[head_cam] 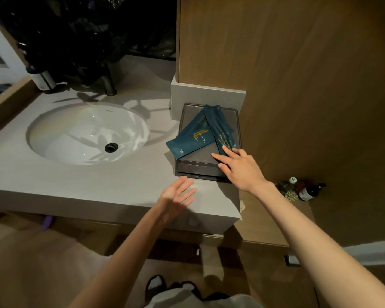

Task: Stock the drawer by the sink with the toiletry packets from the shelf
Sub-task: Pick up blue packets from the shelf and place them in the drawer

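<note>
Beside the sink, on a dark box, a gold-printed teal packet is overlapped by a narrower packet, which is touched by the straight-fingered right hand; the left hand is held open.

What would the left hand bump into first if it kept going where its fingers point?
Probably the front of the dark flat rectangular drawer box on the grey counter, just ahead of the left hand; depth is unclear.

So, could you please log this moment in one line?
left hand: open over counter | right hand: touching narrow packet | wide packet: on drawer box
</note>
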A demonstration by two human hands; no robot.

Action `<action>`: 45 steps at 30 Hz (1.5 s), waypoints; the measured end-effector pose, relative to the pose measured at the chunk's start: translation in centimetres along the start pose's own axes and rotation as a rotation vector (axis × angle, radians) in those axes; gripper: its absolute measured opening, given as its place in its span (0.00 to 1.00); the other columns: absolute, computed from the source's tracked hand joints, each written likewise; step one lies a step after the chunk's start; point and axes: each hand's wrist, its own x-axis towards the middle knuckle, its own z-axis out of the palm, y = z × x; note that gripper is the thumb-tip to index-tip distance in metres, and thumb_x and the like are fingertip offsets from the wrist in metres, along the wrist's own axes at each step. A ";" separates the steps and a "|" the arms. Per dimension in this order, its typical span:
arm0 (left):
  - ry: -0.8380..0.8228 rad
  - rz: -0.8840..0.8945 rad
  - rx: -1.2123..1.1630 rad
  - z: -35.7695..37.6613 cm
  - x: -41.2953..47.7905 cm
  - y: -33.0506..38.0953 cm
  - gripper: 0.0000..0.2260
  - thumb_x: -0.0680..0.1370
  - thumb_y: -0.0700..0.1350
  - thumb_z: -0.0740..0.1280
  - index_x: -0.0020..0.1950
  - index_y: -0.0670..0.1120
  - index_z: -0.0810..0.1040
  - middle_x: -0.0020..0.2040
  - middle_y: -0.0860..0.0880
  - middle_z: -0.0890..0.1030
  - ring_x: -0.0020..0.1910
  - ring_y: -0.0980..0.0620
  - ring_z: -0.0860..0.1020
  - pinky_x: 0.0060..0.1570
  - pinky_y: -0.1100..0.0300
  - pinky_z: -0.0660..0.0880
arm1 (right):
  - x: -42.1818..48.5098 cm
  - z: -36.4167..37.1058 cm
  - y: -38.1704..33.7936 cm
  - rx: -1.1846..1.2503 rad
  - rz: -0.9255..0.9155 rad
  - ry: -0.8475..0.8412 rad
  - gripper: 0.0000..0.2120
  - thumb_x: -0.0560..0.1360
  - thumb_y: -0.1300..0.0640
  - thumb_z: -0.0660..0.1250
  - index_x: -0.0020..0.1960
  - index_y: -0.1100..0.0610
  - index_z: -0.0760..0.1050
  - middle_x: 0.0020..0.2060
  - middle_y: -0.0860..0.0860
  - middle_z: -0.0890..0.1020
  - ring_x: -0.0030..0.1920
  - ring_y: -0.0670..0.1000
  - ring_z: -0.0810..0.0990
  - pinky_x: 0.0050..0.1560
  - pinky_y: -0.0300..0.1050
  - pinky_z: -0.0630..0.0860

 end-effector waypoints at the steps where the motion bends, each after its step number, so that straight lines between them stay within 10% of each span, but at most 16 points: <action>1: 0.004 -0.042 -0.080 0.4 0.4 0.3 0.19 0.82 0.50 0.57 0.72 0.47 0.66 0.71 0.47 0.72 0.69 0.44 0.71 0.62 0.52 0.69 | 0.0 0.1 0.1 -0.009 -0.010 0.003 0.20 0.83 0.44 0.49 0.75 0.37 0.58 0.77 0.49 0.59 0.74 0.59 0.60 0.69 0.55 0.63; 31: 0.052 -0.105 0.363 -3.0 -4.8 -4.3 0.32 0.71 0.71 0.60 0.55 0.43 0.79 0.51 0.49 0.85 0.52 0.48 0.83 0.49 0.56 0.75 | 0.0 -0.3 0.5 0.036 -0.044 -0.038 0.20 0.83 0.44 0.48 0.74 0.35 0.58 0.78 0.52 0.55 0.76 0.60 0.54 0.69 0.56 0.59; 36: -0.028 -0.153 0.346 -3.7 -7.6 -4.8 0.24 0.76 0.65 0.58 0.28 0.51 0.75 0.32 0.52 0.77 0.44 0.51 0.81 0.42 0.59 0.70 | -0.1 -0.2 0.4 0.048 -0.036 -0.027 0.20 0.83 0.46 0.48 0.74 0.35 0.58 0.78 0.52 0.55 0.76 0.60 0.53 0.69 0.57 0.58; 45: 0.041 -0.173 0.421 -5.6 -11.0 -7.7 0.22 0.77 0.60 0.58 0.55 0.43 0.75 0.53 0.43 0.82 0.51 0.49 0.81 0.51 0.56 0.71 | -0.1 0.1 0.3 0.064 -0.035 -0.013 0.20 0.83 0.47 0.49 0.74 0.36 0.59 0.78 0.52 0.55 0.75 0.61 0.54 0.69 0.57 0.58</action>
